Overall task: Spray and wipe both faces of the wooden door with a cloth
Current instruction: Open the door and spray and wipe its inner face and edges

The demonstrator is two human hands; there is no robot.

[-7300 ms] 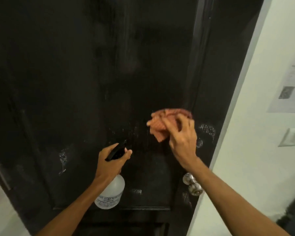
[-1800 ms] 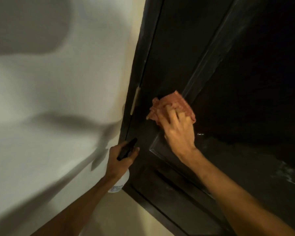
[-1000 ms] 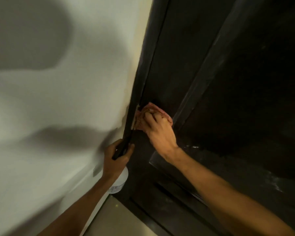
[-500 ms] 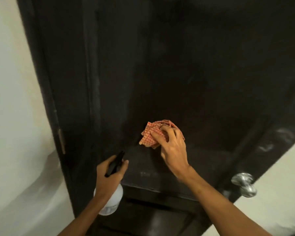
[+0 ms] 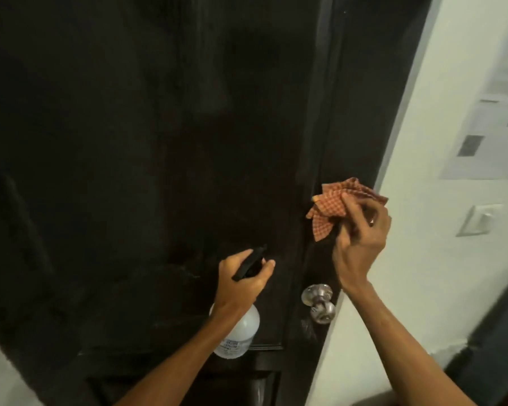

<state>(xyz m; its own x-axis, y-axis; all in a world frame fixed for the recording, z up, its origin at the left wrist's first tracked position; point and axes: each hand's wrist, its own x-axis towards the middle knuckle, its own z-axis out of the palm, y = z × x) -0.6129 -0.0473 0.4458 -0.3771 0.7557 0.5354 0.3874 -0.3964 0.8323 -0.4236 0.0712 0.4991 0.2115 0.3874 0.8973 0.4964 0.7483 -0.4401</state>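
The left hand [image 5: 241, 284] covers the spray bottle [image 5: 241, 332] neck; door [image 5: 129, 142] grain unreadable.

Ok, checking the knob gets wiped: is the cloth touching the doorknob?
Apart. The head view shows the checked cloth well above the doorknob, with dark door between them.

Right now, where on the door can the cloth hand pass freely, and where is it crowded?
Free: the wide panel left of the left hand and bottle, and the door above the cloth. Crowded: around the knob, with the right hand and cloth just above it.
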